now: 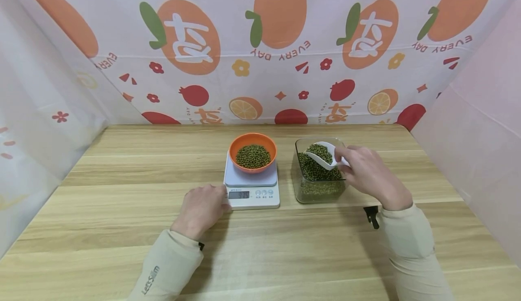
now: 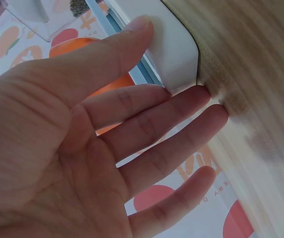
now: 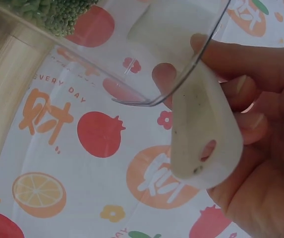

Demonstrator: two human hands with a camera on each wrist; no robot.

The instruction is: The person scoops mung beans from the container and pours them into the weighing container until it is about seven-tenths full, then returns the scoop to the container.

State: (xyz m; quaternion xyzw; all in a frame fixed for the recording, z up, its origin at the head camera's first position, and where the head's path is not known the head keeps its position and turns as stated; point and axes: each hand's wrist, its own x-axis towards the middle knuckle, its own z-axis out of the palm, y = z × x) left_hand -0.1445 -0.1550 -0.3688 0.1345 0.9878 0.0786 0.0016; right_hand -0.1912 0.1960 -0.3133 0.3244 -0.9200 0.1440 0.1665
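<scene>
My right hand (image 1: 364, 172) grips the handle of a white scoop (image 1: 325, 163) above the clear container (image 1: 296, 174). Small green beans, mung beans by their look, lie in the scoop's bowl and fill much of the container. In the right wrist view the scoop handle (image 3: 206, 134) runs past the container's corner, with the thumb and curled fingers on it. An orange bowl (image 1: 253, 138) of the same beans (image 1: 253, 157) stands on a white digital kitchen scale (image 1: 260, 203). My left hand (image 1: 203, 208) touches the scale's front left corner, thumb on its edge, fingers (image 2: 156, 119) fairly straight.
The scale's lit display (image 1: 239, 195) shows small digits. Scale and container stand side by side on a wood-grain table (image 1: 260, 256). A fruit-print curtain (image 1: 228, 84) hangs behind the table's back edge, with pale sheets at both sides.
</scene>
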